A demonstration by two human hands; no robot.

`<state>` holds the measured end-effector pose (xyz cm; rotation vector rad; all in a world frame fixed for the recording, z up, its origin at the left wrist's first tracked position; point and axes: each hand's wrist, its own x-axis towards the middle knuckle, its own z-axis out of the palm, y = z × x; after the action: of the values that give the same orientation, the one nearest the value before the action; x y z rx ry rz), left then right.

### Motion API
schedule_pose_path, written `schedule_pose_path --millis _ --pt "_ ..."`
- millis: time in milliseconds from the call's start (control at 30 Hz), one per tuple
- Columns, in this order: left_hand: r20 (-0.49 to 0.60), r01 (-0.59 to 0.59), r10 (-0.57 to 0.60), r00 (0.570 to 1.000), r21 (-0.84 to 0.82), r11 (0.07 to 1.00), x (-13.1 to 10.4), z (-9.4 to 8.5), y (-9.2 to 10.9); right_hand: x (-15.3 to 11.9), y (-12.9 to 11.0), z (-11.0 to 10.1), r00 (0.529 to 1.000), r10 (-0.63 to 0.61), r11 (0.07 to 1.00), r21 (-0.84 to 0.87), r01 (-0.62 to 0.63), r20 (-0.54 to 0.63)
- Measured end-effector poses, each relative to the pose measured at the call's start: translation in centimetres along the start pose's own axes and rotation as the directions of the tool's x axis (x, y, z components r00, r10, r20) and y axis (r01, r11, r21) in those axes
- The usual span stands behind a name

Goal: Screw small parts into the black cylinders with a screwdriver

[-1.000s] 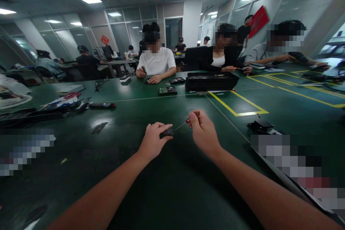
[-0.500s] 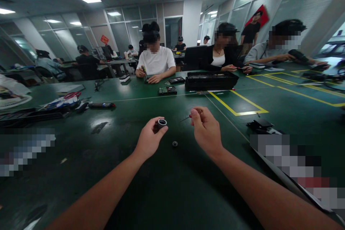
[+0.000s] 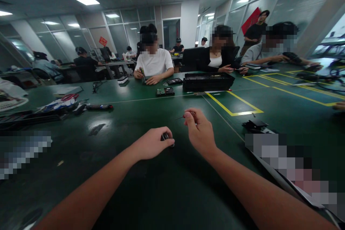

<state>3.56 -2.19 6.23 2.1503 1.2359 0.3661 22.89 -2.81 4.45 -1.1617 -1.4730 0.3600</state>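
Observation:
My left hand [image 3: 155, 142] is low over the green table [image 3: 129, 187], its fingers wrapped round a dark cylindrical part with a pale rim [image 3: 164, 136]. A small round metal piece [image 3: 172, 145] shows just past my left fingertips, partly covered by them. To the right, my right hand [image 3: 198, 127] pinches a small screwdriver with a red collar [image 3: 184, 116]. Its thin shaft points left, above the table and clear of the left hand.
Across the table are a black open housing [image 3: 208, 81], a circuit-board drive [image 3: 165, 91] and yellow tape lines [image 3: 246, 113]. Tools and cables [image 3: 61, 104] lie at the left, a pen-like tool [image 3: 99, 107] beside them. Several people sit beyond.
My left hand has moved down and right with the cylindrical part, tilting it, and now reaches the small round piece. The right hand still holds the screwdriver, and the view has shifted slightly.

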Motion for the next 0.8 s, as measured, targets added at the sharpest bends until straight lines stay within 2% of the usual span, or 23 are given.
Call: schedule_pose_path --millis 100,167,267,400,500,633,700,800 --pt "0.067 -0.044 0.029 0.997 0.239 0.97 0.8 1.4 -0.4 0.0 0.1 0.0 1.0 -0.002 1.0 -0.001 0.002 0.017" --pt "0.1 -0.045 0.011 0.995 0.337 0.94 1.3 2.2 -0.7 0.0 0.1 0.0 1.0 -0.005 1.0 -0.006 0.005 0.02" --pt "0.132 -0.058 0.006 0.991 0.391 0.919 1.6 2.6 -0.8 0.0 0.1 0.0 1.0 -0.01 1.0 -0.01 0.01 0.025" --pt "0.13 -0.066 0.02 0.991 0.361 0.93 1.2 1.9 -0.7 -0.1 0.2 0.0 1.0 -0.008 1.0 0.006 0.008 0.022" --pt "0.092 -0.034 0.014 0.996 0.221 0.975 0.7 0.8 -1.1 -0.1 0.1 0.0 1.0 -0.001 1.0 0.01 0.001 0.026" --pt "0.036 0.074 -0.069 0.997 -0.13 0.989 -0.1 -0.8 -2.5 0.0 -0.1 -0.1 0.999 0.018 1.0 0.015 -0.019 0.041" --pt "0.014 0.124 -0.127 0.992 -0.343 0.931 -0.8 -1.9 -3.3 0.0 -0.1 -0.2 0.999 0.022 1.0 0.009 -0.023 0.049" --pt "-0.088 0.136 -0.237 0.968 -0.609 0.781 -2.6 -3.6 -4.8 0.0 0.0 -0.2 0.998 0.019 1.0 0.0 -0.019 0.062"
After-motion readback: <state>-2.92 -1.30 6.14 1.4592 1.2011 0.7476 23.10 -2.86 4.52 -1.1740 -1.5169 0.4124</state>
